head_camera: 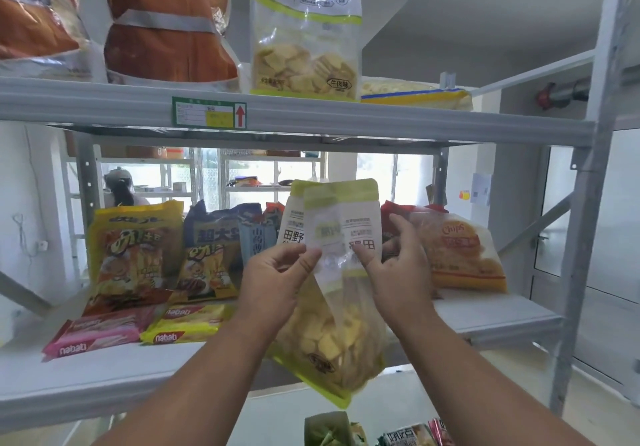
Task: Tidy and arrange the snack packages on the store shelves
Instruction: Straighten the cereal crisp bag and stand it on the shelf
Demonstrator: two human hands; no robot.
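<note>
On the lower shelf (485, 310), at the far left, a pink nabati wafer pack (100, 333) lies flat beside a yellow nabati pack (187, 322), and behind them a tall yellow chip bag (133, 255) and a dark blue-topped chip bag (211, 255) stand upright. Toward the middle, the left hand (273, 282) pinches the left edge of a clear, lime-trimmed cracker bag (332, 300), thumb and fingers closed on the film. The bag hangs tilted in front of the shelf's edge, its crackers sagging to the bottom; a second matching bag seems to sit just behind it, though the overlap makes that hard to confirm. The right hand (398, 272) grips the bag's right side, fingers clamped on its printed upper part. Further right, an orange-and-clear chips bag (460, 255) leans on the shelf. On the upper shelf (104, 99), a matching cracker bag (304, 29) stands upright beside brown bread packages (166, 22).
</note>
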